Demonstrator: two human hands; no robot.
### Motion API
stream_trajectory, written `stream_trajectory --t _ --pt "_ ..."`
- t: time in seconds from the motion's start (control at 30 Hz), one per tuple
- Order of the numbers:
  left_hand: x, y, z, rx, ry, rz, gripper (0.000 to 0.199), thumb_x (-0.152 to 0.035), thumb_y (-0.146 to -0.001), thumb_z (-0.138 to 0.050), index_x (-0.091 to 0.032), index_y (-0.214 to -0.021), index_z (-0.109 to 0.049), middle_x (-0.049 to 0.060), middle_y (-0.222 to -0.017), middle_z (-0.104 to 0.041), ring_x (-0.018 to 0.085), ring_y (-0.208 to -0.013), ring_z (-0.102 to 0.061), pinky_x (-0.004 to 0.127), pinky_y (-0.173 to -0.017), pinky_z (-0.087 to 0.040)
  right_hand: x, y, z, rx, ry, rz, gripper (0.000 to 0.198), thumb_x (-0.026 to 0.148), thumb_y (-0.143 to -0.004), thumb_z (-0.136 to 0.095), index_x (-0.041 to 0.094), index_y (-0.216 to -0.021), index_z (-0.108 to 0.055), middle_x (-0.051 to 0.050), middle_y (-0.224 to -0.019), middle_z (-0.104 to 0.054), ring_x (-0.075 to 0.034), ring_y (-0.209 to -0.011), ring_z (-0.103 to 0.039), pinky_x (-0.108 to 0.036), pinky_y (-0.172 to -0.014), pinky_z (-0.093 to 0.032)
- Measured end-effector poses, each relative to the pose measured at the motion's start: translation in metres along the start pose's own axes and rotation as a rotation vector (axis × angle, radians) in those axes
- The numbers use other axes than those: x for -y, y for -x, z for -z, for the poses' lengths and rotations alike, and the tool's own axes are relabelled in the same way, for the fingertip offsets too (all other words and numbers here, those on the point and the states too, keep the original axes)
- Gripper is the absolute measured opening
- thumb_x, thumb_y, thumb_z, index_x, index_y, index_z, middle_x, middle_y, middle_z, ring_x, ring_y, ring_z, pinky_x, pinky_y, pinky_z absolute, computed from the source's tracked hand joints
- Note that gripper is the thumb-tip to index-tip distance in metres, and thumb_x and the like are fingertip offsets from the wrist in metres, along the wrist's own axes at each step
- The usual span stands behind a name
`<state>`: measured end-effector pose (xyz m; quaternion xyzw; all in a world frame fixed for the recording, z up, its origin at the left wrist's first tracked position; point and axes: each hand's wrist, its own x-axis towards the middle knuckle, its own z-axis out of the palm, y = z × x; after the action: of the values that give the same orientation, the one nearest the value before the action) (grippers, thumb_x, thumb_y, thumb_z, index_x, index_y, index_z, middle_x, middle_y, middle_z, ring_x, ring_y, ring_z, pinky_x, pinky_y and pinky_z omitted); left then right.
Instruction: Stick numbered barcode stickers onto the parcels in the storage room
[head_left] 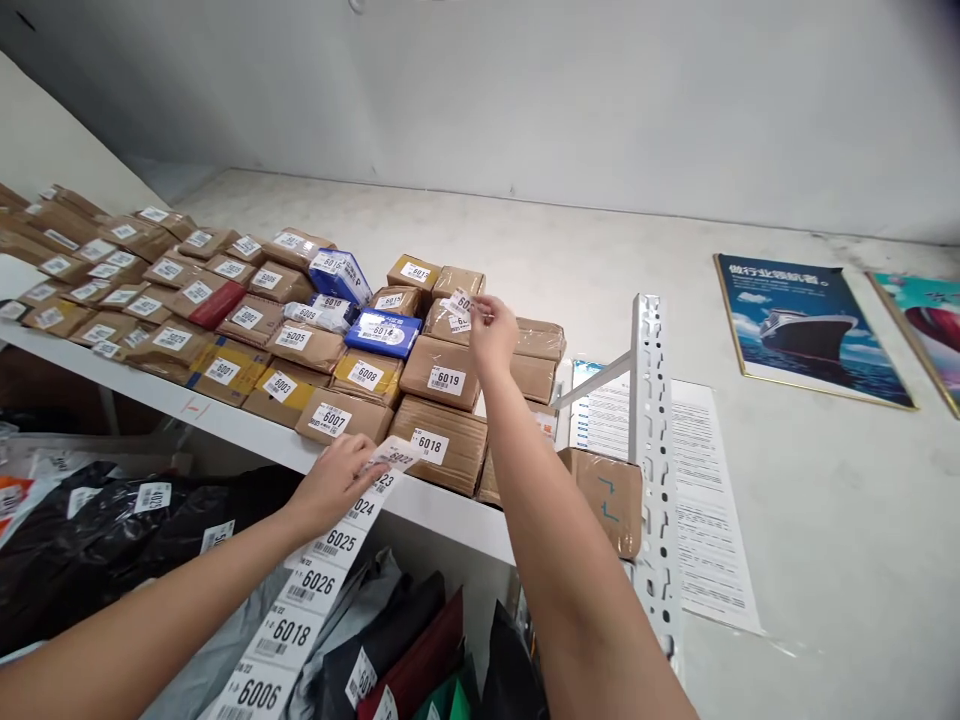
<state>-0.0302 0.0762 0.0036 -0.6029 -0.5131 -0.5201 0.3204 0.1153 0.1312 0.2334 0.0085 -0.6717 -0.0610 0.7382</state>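
My left hand (337,484) is closed on the top end of a long strip of white number labels (315,583), which hangs down toward me with printed numbers and barcodes. My right hand (493,335) pinches a single label sticker (460,301) at the face of a small brown parcel (438,323) on the upper shelf. Another white label partly shows just below that sticker. Beneath my right wrist sits a box labelled 6019 (427,362), and under it a box labelled 6018 (465,462). The box labelled 6007 (349,408) lies just above my left hand.
Stacked, labelled parcels (172,340) run along the white shelf (247,430) to the left. A perforated metal post (651,450) stands at right beside a brown box (611,500). Dark bags (112,530) fill the lower shelf. Posters (810,325) hang on the wall.
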Motion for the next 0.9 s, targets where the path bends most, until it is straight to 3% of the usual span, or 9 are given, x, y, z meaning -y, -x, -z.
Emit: stream_trajectory --t 0.2,0.37,0.5,0.6,0.7,0.8,0.9 --pt "0.032 0.01 -0.026 -0.241 -0.28 -0.373 0.015 -0.028 -0.09 -0.047 -0.023 -0.091 -0.061 0.003 -0.102 -0.062 0.022 -0.097 -0.043 0.036 -0.088 -0.032 -0.006 -0.069 -0.045 0.01 0.293 -0.024 0.034 0.009 -0.085 -0.042 0.016 -0.106 -0.066 -0.011 -0.102 -0.06 -0.019 -0.088 -0.057 -0.031 -0.084 -0.042" --pt "0.039 0.004 -0.042 -0.373 -0.289 -0.445 0.021 -0.026 -0.091 -0.039 -0.019 -0.086 -0.058 0.006 -0.086 -0.06 0.023 -0.086 -0.042 0.038 -0.077 -0.03 -0.015 -0.091 -0.062 0.042 0.375 -0.041 0.033 0.009 -0.086 -0.037 0.015 -0.101 -0.067 -0.011 -0.102 -0.057 -0.02 -0.087 -0.058 -0.032 -0.081 -0.043" --pt "0.036 0.001 -0.046 -0.417 -0.295 -0.458 0.02 -0.021 -0.089 -0.039 -0.017 -0.084 -0.058 0.007 -0.083 -0.057 0.023 -0.084 -0.041 0.037 -0.073 -0.029 -0.009 -0.085 -0.064 0.058 0.469 -0.029 0.037 0.005 -0.086 -0.035 0.016 -0.109 -0.062 -0.013 -0.11 -0.054 -0.024 -0.088 -0.059 -0.037 -0.077 -0.043" --pt "0.037 0.001 -0.046 -0.431 -0.31 -0.488 0.019 -0.02 -0.088 -0.039 -0.016 -0.086 -0.058 0.008 -0.083 -0.057 0.024 -0.084 -0.041 0.036 -0.071 -0.028 -0.007 -0.081 -0.062 0.011 0.624 0.106 0.051 -0.002 -0.083 -0.034 0.021 -0.124 -0.052 -0.014 -0.12 -0.05 -0.027 -0.099 -0.054 -0.037 -0.074 -0.043" --pt "0.04 0.002 -0.046 -0.429 -0.315 -0.501 0.02 -0.02 -0.088 -0.039 -0.015 -0.089 -0.058 0.009 -0.084 -0.058 0.024 -0.085 -0.041 0.037 -0.071 -0.028 -0.011 -0.081 -0.059 0.073 0.702 0.234 0.045 -0.003 -0.081 -0.035 0.018 -0.113 -0.06 -0.014 -0.115 -0.056 -0.029 -0.108 -0.047 -0.037 -0.075 -0.043" --pt "0.044 0.002 -0.046 -0.418 -0.311 -0.51 0.019 -0.02 -0.089 -0.039 -0.015 -0.09 -0.057 0.009 -0.085 -0.058 0.024 -0.085 -0.041 0.037 -0.072 -0.028 -0.005 -0.066 -0.055 0.051 0.581 0.249 0.033 0.002 -0.083 -0.039 0.014 -0.104 -0.062 -0.013 -0.107 -0.062 -0.027 -0.104 -0.048 -0.038 -0.082 -0.042" --pt "0.047 0.002 -0.045 -0.417 -0.318 -0.533 0.018 -0.023 -0.089 -0.041 -0.016 -0.091 -0.058 0.009 -0.085 -0.06 0.024 -0.085 -0.042 0.037 -0.072 -0.029 0.018 -0.013 -0.043 -0.042 0.31 0.335 0.027 0.011 -0.088 -0.039 0.013 -0.107 -0.059 -0.01 -0.1 -0.064 -0.021 -0.095 -0.052 -0.033 -0.084 -0.043"
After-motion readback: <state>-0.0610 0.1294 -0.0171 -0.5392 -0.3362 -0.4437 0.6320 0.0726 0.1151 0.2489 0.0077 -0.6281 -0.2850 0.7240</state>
